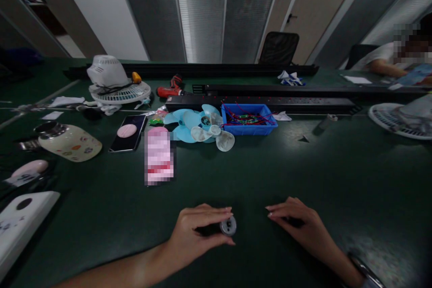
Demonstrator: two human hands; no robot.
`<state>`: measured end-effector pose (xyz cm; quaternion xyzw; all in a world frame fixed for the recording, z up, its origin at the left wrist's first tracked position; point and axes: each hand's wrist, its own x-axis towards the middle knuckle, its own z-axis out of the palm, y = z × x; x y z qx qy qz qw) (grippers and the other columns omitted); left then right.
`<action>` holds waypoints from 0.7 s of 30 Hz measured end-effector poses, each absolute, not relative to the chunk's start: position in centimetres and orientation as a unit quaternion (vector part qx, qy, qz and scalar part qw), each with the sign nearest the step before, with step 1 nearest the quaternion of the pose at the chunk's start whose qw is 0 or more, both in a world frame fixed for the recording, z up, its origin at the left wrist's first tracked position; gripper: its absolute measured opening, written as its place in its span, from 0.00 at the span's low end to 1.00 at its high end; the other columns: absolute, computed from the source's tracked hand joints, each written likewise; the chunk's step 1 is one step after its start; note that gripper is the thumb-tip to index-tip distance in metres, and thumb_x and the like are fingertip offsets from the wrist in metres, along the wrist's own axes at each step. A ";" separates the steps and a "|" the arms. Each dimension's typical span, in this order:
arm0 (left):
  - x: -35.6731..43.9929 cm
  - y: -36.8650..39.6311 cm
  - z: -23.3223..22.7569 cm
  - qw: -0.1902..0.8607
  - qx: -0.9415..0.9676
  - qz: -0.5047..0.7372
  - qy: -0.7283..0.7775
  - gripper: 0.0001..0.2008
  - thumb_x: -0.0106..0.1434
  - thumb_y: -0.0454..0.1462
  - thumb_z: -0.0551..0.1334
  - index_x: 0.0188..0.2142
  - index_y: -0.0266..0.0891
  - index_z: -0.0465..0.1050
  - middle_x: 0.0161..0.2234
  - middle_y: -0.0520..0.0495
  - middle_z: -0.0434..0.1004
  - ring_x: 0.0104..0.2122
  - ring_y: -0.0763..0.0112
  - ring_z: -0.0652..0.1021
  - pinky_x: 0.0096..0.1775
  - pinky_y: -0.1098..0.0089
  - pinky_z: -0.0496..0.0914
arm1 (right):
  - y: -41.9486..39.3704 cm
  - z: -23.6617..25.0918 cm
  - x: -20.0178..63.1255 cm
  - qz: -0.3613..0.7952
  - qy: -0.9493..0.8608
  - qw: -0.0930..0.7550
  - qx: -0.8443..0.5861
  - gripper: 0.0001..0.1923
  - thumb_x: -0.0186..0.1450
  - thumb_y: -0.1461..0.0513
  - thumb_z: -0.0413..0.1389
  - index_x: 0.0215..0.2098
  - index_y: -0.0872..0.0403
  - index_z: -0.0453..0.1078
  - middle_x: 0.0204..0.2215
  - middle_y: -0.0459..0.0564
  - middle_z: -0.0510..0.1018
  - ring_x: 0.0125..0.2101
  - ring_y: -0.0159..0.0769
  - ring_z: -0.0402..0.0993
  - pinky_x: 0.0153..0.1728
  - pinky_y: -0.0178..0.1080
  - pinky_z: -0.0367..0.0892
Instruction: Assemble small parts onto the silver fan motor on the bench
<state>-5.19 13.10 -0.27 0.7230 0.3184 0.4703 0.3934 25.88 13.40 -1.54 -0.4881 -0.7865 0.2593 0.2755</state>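
**Green worktop, small motor held at near edge**

Dark green matting covers the worktop (337, 166). At far left a white box corner (20, 220) and a cream printed jar (69, 142) lying on its side are noted; behind them a white fan housing (106, 72) rests on a round grille (121, 93). A black phone (128, 132) lies flat beside them. Pale blue fan blades (192, 126) are piled just left of a blue tray (248, 119) filled with red and green wires. At the near edge, a small round motor (228, 226) is pinched between thumb and fingertips of the left hand (195, 231); that grip is closed on it, just above the worktop. The right hand (297, 222) is laid nearby, fingers curled down, nothing seen in its grip. A second grille (401, 119) is seen far right, with another person's arm (384, 68) behind.
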 end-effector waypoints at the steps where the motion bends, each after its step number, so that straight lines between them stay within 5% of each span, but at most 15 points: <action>1: -5.2 13.1 -0.3 0.397 0.720 0.470 0.320 0.29 0.48 0.33 0.77 0.51 0.50 0.77 0.44 0.47 0.84 0.39 0.62 0.84 0.41 0.67 0.78 | 13.4 -1.6 26.0 0.260 -0.787 0.272 -0.489 0.05 0.66 0.57 0.60 0.37 0.45 0.80 0.39 0.49 0.85 0.38 0.45 0.82 0.46 0.50 0.70; 21: -5.5 13.0 -0.5 0.440 0.708 0.448 0.323 0.29 0.50 0.31 0.76 0.51 0.51 0.77 0.44 0.49 0.85 0.41 0.64 0.84 0.42 0.69 0.78 | 13.5 -1.9 26.4 0.265 -0.788 0.251 -0.495 0.05 0.66 0.58 0.60 0.36 0.45 0.79 0.40 0.48 0.84 0.36 0.44 0.81 0.43 0.48 0.70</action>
